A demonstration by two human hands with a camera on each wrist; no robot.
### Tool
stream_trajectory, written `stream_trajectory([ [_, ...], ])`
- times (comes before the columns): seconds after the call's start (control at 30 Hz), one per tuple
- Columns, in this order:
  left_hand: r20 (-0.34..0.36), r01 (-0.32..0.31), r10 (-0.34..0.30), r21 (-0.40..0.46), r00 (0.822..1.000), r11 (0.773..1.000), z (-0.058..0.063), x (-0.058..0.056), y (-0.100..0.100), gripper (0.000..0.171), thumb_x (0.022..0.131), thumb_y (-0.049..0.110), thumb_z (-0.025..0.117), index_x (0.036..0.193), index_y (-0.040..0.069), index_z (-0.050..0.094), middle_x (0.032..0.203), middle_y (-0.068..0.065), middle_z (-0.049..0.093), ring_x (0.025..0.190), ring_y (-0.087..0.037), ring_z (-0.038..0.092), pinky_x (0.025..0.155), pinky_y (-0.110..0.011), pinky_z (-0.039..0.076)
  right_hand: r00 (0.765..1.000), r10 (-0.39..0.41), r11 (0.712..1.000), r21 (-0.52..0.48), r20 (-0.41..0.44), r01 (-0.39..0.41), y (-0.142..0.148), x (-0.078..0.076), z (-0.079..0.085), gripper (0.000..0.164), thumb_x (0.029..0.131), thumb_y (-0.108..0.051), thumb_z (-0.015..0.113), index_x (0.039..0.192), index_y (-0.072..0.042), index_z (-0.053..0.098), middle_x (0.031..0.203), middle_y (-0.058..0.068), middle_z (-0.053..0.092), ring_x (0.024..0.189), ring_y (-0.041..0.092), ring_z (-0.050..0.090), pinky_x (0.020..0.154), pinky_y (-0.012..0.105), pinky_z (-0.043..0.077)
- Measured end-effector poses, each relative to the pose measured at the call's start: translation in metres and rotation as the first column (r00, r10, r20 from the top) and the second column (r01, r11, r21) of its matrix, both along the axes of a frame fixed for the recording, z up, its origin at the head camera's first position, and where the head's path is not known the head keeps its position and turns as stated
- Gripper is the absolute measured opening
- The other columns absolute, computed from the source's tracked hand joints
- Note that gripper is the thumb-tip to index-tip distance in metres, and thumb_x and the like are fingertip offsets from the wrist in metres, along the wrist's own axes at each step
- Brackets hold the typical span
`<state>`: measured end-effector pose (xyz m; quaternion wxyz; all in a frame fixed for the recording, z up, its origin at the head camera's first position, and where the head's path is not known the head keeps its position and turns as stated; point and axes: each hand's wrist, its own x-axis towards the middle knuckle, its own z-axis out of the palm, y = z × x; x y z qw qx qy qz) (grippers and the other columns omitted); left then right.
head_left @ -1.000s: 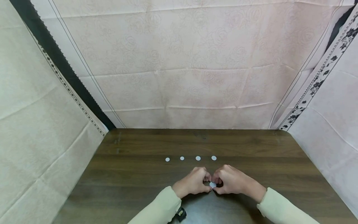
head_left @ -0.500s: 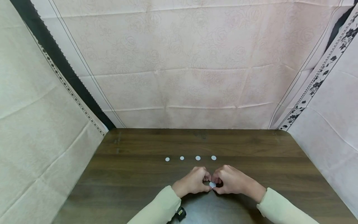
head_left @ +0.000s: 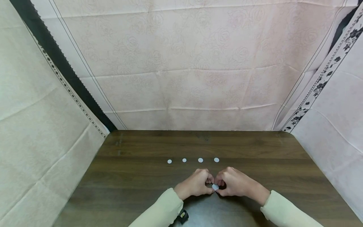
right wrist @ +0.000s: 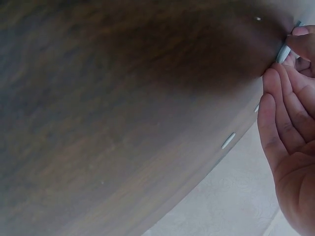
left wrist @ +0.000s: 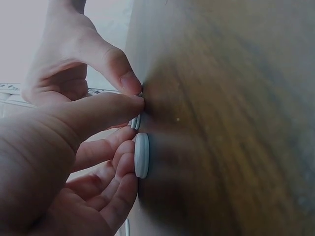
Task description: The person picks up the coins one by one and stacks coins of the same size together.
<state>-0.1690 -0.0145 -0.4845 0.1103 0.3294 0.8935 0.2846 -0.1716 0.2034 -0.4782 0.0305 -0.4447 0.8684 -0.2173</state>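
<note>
In the head view, the left hand (head_left: 195, 183) and the right hand (head_left: 236, 183) meet over the near part of a brown wood-grain counter (head_left: 136, 179), slightly right of its middle. Each is narrow, thumb and fingers curled toward a small white disc (head_left: 215, 187) and gripping it between them, the left hand from the left and the right hand from the right. Farther back, four white discs (head_left: 200, 160) lie well apart in a row running left to right. Pale sleeves (head_left: 163, 208) cover both forearms, and a black strap (head_left: 183, 217) shows by the left wrist. A pinkish rose-patterned cloth (head_left: 198, 72) hangs beyond the far edge; a plain pale cloth (head_left: 42, 126) stands to the left, and a cloth with a dark floral border (head_left: 337, 126) to the right. In the left wrist view, thumbs and fingertips crowd together beside the counter; one thick disc appears edge-on just beside the left fingertips, though contact cannot be told, and part of another shows behind the thumb. In the right wrist view, the gripped disc sits tilted at the fingertips, partly covered, with two row discs on the counter nearby.
</note>
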Motion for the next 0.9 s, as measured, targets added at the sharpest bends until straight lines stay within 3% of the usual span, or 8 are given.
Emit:
stream_trajectory([
  [0.63, -0.005, 0.011, -0.011, 0.018, 1.000, 1.000, -0.0023, -0.0019, -0.0006, 0.014, 0.085, 0.014, 0.087, 0.096, 0.010, 0.080, 0.091, 0.006, 0.068, 0.083, 0.001, 0.055, 0.075, -0.011, 0.047, 0.999, -0.039, 0.999, 0.019, 0.000, 0.039, -0.0022, -0.0021, 0.0009, 0.014, 0.081, -0.016, 0.086, 0.079, -0.019, 0.073, 0.075, -0.012, 0.066, 0.068, -0.007, 0.057, 0.061, 0.010, 0.048],
  [0.9, 0.003, 0.005, -0.005, 0.018, 1.000, 1.000, -0.0002, -0.0003, -0.0014, 0.016, 0.085, 0.013, 0.086, 0.099, 0.009, 0.079, 0.093, 0.004, 0.068, 0.083, 0.000, 0.056, 0.076, -0.010, 0.048, 0.998, -0.040, 0.999, 0.032, 0.042, 0.039, -0.0029, -0.0032, 0.0018, 0.014, 0.080, -0.015, 0.086, 0.078, -0.018, 0.073, 0.076, -0.012, 0.066, 0.069, -0.007, 0.057, 0.061, 0.012, 0.049],
])
